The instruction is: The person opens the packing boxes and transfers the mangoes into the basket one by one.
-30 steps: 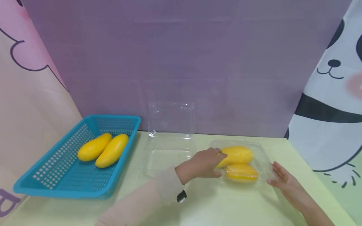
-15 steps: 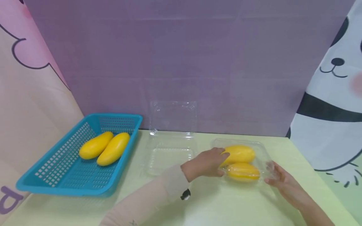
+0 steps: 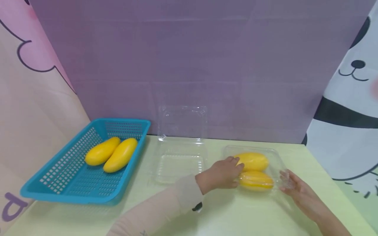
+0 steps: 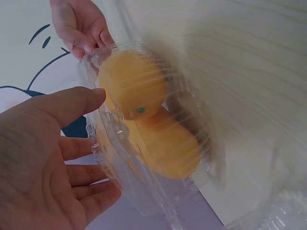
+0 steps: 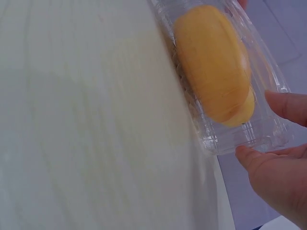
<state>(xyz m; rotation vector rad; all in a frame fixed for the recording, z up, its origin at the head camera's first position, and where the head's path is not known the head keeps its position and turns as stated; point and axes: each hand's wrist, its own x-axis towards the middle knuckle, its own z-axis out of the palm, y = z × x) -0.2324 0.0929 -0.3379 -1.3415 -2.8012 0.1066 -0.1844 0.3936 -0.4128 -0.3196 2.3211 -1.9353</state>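
Observation:
Two yellow mangoes lie side by side in a clear plastic clamshell box on the right of the table, its lid down over them. My left hand is at the box's left end. In the left wrist view, the thumb and spread, fairly straight fingers of the left hand touch the rim and lid. My right hand holds the box's right end. In the right wrist view, the right hand has its thumb and a finger on opposite sides of a box corner. Whether the rim is latched cannot be told.
A blue perforated basket with two more mangoes stands at left. Behind my left forearm, a second clear clamshell stands open, its lid upright near the purple backdrop. Printed cloths flank the table.
The right fingers have closed in on the box's right end. The left hand has shifted slightly, its fingers drawn closer to the box's edge. The head view has shifted a little.

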